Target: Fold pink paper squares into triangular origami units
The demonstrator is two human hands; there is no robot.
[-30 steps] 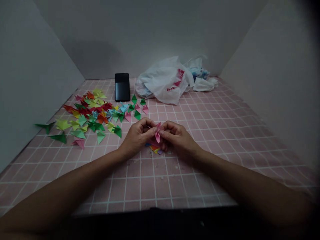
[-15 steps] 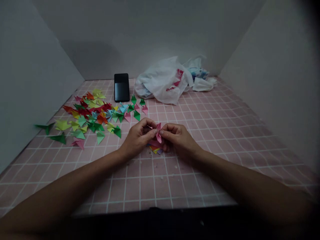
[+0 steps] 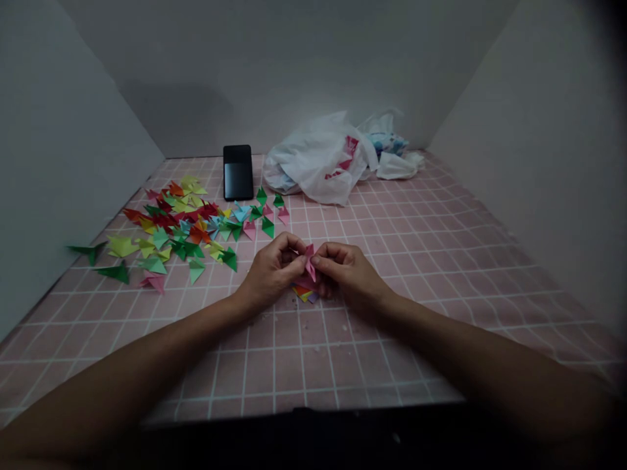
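A small folded piece of pink origami paper (image 3: pixel 311 264) stands upright between my two hands. My left hand (image 3: pixel 277 266) pinches it from the left between thumb and fingers. From the right, the thumb and forefinger of my right hand (image 3: pixel 347 269) grip its other side. Just beneath the hands lies a small stack of coloured paper sheets (image 3: pixel 304 294), with orange, yellow and purple corners showing; the rest is covered by the hands.
Many folded paper cranes (image 3: pixel 183 222) in several colours spread over the left of the checked pink tablecloth (image 3: pixel 416 274). A black phone (image 3: pixel 238 173) lies behind them. Crumpled white plastic bags (image 3: pixel 323 160) rest near the back wall. Pale walls enclose three sides.
Both hands stay in place on the pink paper. The folded piece looks slightly narrower between the fingers; otherwise little differs.
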